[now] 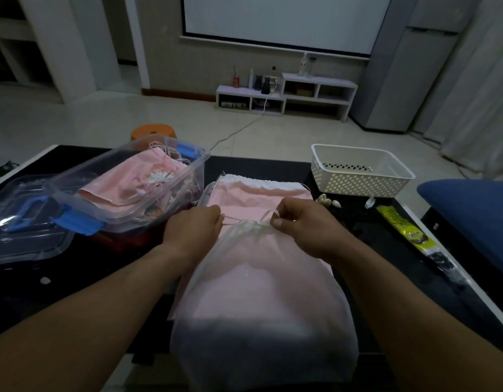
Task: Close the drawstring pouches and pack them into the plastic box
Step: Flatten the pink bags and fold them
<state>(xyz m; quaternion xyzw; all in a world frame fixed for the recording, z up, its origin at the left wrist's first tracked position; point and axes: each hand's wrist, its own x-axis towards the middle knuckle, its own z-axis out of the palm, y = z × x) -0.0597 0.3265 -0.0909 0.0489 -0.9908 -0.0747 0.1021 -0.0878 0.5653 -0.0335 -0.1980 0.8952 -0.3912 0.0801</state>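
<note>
Left hand: fingers curled, pinching the drawstring.
Right hand: pinching the cord's other loop.
White pouch: mouth half-gathered, lying over a pink pouch, beside the plastic box.
Risk: uneven pulling likely jams the gather, or drags the pink pouch along.

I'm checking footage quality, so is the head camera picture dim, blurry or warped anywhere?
Head view: dim overall, brightest on the projector screen; wide-angle distortion bows the edges of the table; the white pouch goes soft and shadowed toward the bottom; faint glare on the plastic box and its lid.
</note>
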